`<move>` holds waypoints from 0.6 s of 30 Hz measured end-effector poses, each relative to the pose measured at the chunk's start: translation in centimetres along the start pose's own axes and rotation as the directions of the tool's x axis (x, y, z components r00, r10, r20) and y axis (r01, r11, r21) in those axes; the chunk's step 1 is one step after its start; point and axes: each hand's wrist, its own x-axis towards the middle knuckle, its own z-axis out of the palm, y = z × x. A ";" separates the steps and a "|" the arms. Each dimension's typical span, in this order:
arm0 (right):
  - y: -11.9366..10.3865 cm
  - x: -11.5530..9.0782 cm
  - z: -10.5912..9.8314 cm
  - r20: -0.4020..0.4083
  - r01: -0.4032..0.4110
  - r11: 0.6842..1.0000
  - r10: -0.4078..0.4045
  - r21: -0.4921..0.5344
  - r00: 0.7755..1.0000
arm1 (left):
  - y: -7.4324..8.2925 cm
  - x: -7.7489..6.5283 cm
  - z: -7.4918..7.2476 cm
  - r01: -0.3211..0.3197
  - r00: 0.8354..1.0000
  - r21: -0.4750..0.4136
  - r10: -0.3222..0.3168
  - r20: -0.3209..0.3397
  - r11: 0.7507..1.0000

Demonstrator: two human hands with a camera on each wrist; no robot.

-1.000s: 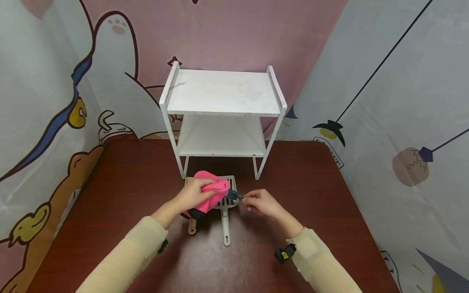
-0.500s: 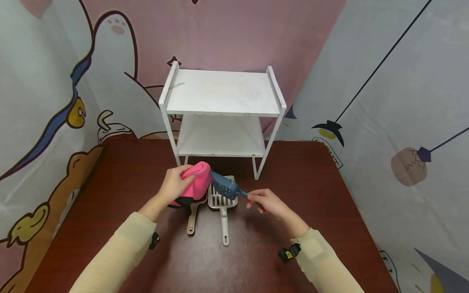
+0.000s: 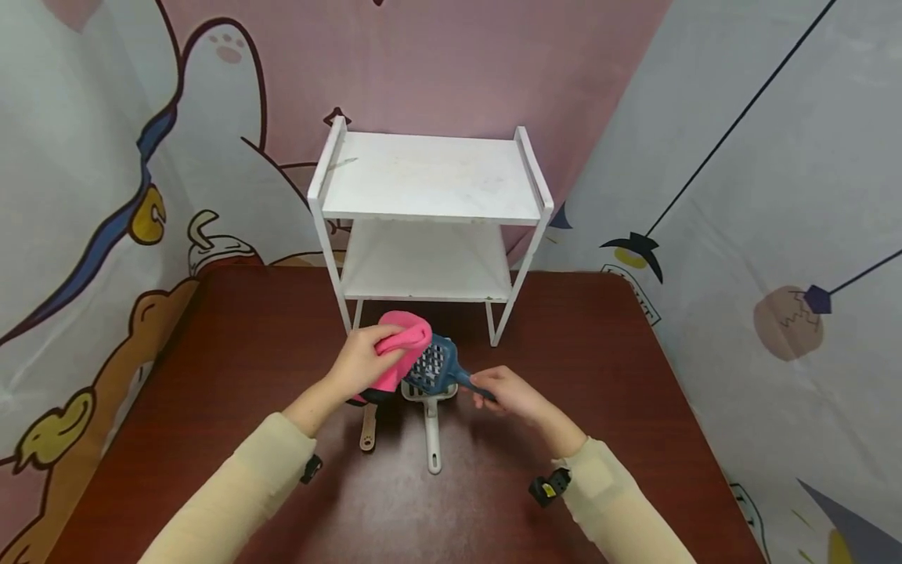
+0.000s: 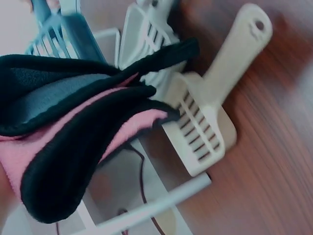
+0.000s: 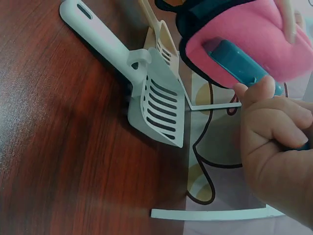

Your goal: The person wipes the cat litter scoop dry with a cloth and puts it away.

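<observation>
My left hand (image 3: 362,362) grips a pink cloth (image 3: 407,345) with black edging, bunched up against the slotted head of a blue litter scoop (image 3: 438,366). By its handle, my right hand (image 3: 513,394) holds that scoop above the table; the cloth hides part of its head. Below lies a pale grey litter scoop (image 3: 433,439), its handle pointing toward me. To its left is a beige litter scoop (image 3: 368,431), mostly covered by the cloth in the head view. The left wrist view shows the beige scoop's slotted head (image 4: 198,129) flat on the table.
A white two-tier shelf (image 3: 437,176) stands behind the scoops at the table's back, its front legs close to them. The dark red-brown table (image 3: 599,352) reaches out on both sides. Patterned cloth walls (image 3: 705,196) surround it.
The cloth went left off the blue scoop's head, uncovering it, then came back right against it. The blue scoop has turned, its slotted face now more visible. The other scoops stayed put.
</observation>
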 end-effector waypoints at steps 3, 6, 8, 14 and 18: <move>-0.3 0.1 0.5 0.013 -0.001 1.000 0.001 0.010 1.000 | 0.8 -0.1 1.2 -0.095 0.994 0.013 0.094 0.050 0.995; -0.5 0.3 0.9 0.029 0.003 1.000 -0.004 0.012 1.000 | 1.0 -0.1 2.2 -0.147 0.985 0.043 0.142 0.099 0.988; -0.5 0.3 1.1 0.025 -0.005 1.000 0.004 0.022 1.000 | 0.8 -0.1 2.6 -0.151 0.983 0.074 0.142 0.112 0.986; -0.4 0.2 1.2 0.017 -0.035 0.998 0.035 0.056 0.999 | -1.1 0.1 2.2 -0.100 0.994 0.147 0.092 0.063 0.984; -0.3 0.1 1.0 0.036 -0.017 0.997 0.014 0.078 0.999 | -2.3 0.1 1.3 -0.045 0.999 0.142 0.044 0.009 0.989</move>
